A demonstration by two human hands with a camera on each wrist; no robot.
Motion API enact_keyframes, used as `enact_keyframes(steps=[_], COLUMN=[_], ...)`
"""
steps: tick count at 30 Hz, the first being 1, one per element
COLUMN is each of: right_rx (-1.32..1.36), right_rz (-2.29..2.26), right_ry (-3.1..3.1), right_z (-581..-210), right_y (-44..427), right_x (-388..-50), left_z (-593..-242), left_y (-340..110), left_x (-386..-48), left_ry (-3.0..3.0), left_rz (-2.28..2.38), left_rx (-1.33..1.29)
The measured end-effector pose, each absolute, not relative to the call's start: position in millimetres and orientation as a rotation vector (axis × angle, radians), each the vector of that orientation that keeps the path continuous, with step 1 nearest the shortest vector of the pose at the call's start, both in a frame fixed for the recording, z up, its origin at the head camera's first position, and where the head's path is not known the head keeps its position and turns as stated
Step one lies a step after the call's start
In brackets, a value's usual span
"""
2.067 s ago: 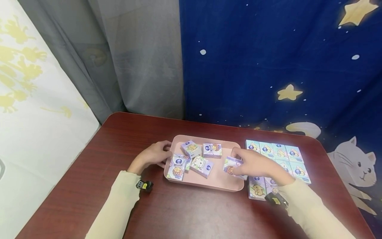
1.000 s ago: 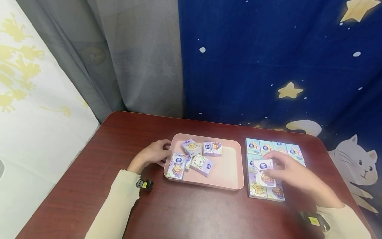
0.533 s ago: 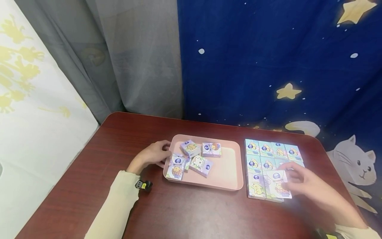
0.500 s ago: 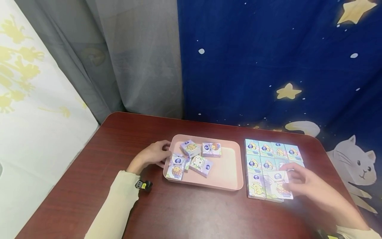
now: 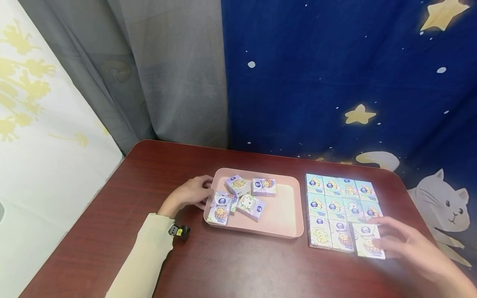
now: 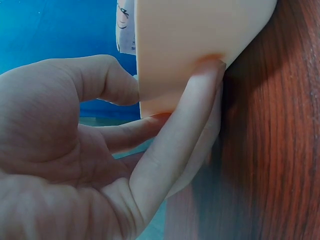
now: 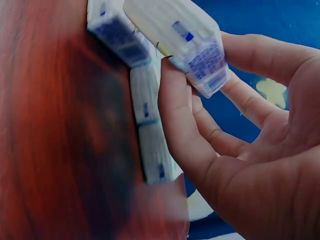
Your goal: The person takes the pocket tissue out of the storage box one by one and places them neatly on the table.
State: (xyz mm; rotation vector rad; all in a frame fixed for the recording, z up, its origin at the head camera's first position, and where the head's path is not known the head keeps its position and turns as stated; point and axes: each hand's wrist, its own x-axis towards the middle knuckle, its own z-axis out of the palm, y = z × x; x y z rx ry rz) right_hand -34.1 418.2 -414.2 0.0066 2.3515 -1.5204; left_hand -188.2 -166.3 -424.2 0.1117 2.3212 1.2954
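Note:
My right hand [image 5: 413, 246] pinches a purple-and-white tissue pack [image 5: 367, 240] between thumb and fingers, at the right end of the front row of packs. In the right wrist view this tissue pack [image 7: 187, 45] is tilted, its barcode end showing, and raised off the neighbouring packs. With the left hand [image 5: 190, 191] I hold the left end of a pink tray [image 5: 287, 207]. The left wrist view has the thumb at the rim and fingers against the outer wall of the tray [image 6: 175, 65]. Several purple tissue packs [image 5: 251, 207] lie loosely in the tray's left half, one partly covered by another.
Two rows of teal tissue packs [image 5: 335, 205] lie edge to edge right of the tray, with purple tissue packs [image 5: 320, 234] in front. The dark red table [image 5: 238, 265] ends at a grey curtain [image 5: 186, 82] and a blue starry curtain [image 5: 316, 82].
The right hand has carried its tissue pack from the tray rightward over the rows, then down to the front row's right end. The left hand stays at the tray.

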Motion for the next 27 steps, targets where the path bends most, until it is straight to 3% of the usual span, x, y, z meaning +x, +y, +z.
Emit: enact_keyframes(steps=[11, 27], right_rx=[0.212, 0.245], right_rz=[-1.413, -1.157], right_ry=[2.298, 2.565], right_z=[-424.3, -426.0], right_y=[426.6, 405.5], right_x=[-26.2, -30.1], left_z=[-426.0, -428.2], left_y=[-166.5, -166.5], left_x=[-188.7, -189.7], left_ry=[2.322, 2.316], left_rz=[1.304, 1.297], left_rx=[0.118, 0.1])
